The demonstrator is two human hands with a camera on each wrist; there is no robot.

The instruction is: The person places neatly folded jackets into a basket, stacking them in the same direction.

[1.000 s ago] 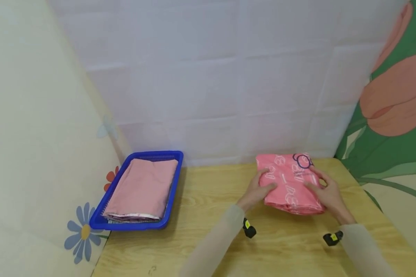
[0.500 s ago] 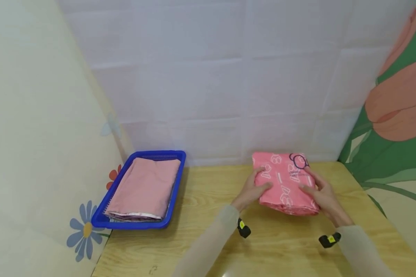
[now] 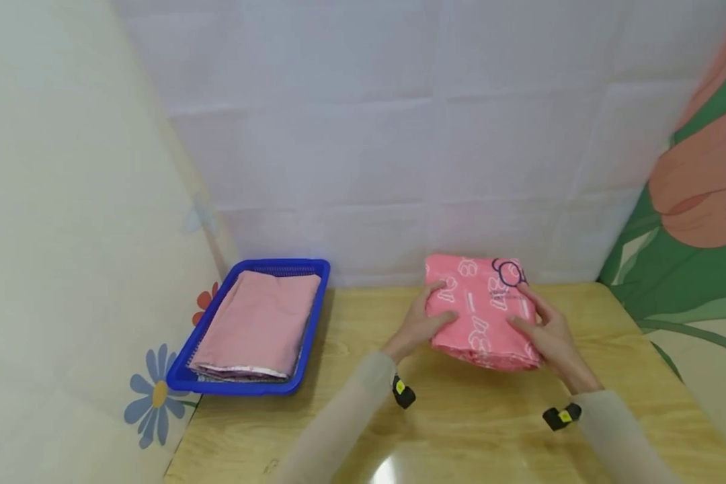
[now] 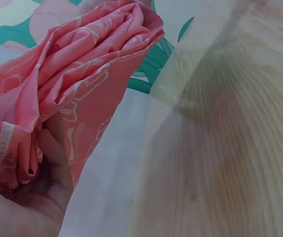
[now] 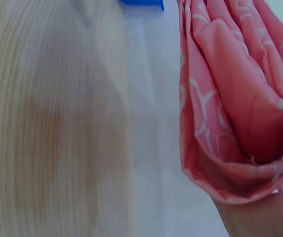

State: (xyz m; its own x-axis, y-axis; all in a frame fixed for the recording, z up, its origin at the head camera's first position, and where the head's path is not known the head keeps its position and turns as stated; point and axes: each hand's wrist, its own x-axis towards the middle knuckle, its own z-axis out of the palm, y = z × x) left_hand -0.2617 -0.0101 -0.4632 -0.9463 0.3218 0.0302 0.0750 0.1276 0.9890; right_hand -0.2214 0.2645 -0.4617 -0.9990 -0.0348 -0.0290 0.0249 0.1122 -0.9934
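Both hands hold a folded pink cloth [image 3: 480, 312] with white outlined prints and a dark round figure near its far right corner. The left hand [image 3: 420, 319] grips its left side, thumb on top and fingers curled underneath, as the left wrist view shows. On the opposite side the right hand [image 3: 550, 333] clasps the edge, thumb on the upper face. In both wrist views the cloth hangs above the wooden table [image 4: 220, 138], its layered folds [image 5: 245, 84] facing the camera. A blue basket [image 3: 310, 349] at the left holds a folded paler pink cloth [image 3: 260, 323].
A white sheet [image 3: 363, 148] hangs behind the table's back edge. Flower-patterned panels stand at the left [image 3: 97, 202] and right [image 3: 702, 202]. The basket sits near the table's left edge.
Both hands have carried the pink cloth a little leftward, toward the basket. The view has turned slightly right, so the basket appears shifted a bit right. The grip looks unchanged.
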